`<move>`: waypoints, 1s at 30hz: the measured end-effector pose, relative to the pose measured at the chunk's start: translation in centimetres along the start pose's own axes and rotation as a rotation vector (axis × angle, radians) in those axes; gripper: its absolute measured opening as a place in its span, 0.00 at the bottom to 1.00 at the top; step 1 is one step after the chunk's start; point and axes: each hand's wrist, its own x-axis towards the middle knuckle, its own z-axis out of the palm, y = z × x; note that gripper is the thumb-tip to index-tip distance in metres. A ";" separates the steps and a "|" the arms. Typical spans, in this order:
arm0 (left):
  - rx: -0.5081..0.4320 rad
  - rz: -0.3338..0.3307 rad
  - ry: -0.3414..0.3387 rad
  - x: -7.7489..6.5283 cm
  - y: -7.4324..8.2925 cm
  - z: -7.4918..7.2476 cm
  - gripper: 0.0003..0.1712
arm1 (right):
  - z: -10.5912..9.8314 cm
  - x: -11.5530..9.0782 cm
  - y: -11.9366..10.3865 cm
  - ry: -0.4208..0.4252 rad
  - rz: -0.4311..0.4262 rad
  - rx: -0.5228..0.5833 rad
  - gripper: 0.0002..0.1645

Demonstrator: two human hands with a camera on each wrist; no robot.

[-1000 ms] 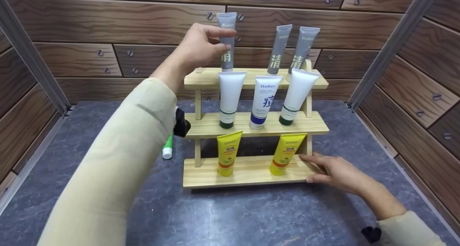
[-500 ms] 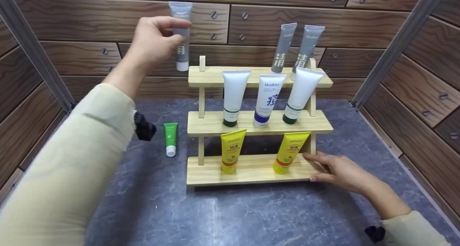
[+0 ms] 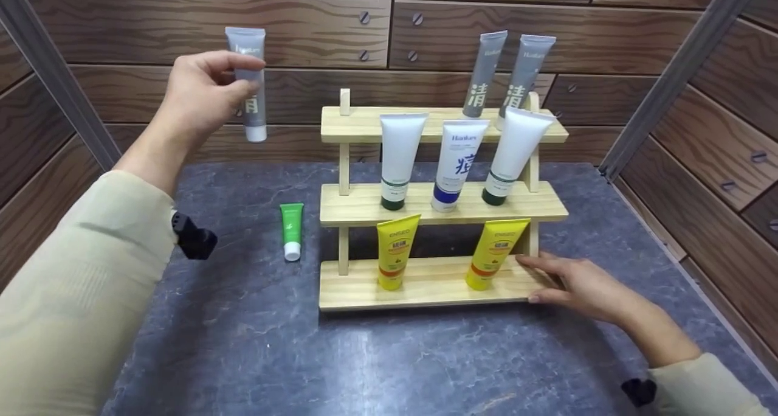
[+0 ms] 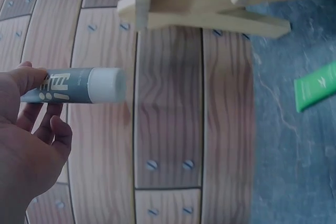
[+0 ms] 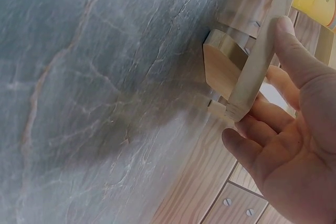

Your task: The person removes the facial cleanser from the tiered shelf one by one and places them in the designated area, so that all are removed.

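My left hand (image 3: 203,93) pinches a grey tube (image 3: 256,115) with a white cap, held upright in the air left of a three-tier wooden display rack (image 3: 346,297). In the left wrist view the tube's white cap (image 4: 106,85) sticks out past the fingers. My right hand (image 3: 586,288) grips the right end of the rack's bottom board (image 5: 257,72), thumb on one face and fingers on the other. A green tube (image 3: 292,227) with a white cap lies on the table between the left arm and the rack.
Two grey tubes (image 3: 484,75) stand on the top tier. Three white tubes (image 3: 401,154) occupy the middle tier, one with a blue band. Two yellow tubes (image 3: 396,255) stand on the bottom tier. Wood-patterned walls (image 3: 292,33) enclose the dark marbled table (image 3: 389,367).
The left hand has carried the grey tube off the rack's top tier, leftward and then slightly down. The green tube has come into full view. The right hand keeps its hold on the rack.
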 end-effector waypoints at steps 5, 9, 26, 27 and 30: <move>0.020 -0.018 -0.021 -0.6 -1.4 -0.8 0.15 | 0.0 -0.1 0.1 -0.013 0.012 -0.006 0.47; 0.026 -0.051 -0.051 -1.0 -2.5 -1.1 0.17 | 0.1 0.0 0.0 -0.009 0.010 -0.003 0.47; -0.036 -0.169 -0.089 -2.5 -7.9 -0.4 0.26 | 0.0 0.0 0.0 0.004 -0.002 0.001 0.46; -0.038 -0.173 -0.094 -2.6 -8.3 -0.3 0.27 | 0.0 0.0 0.0 0.003 0.000 -0.001 0.47; -0.036 -0.185 -0.118 -3.1 -9.2 0.0 0.28 | 0.0 0.0 -0.1 0.005 0.005 -0.001 0.47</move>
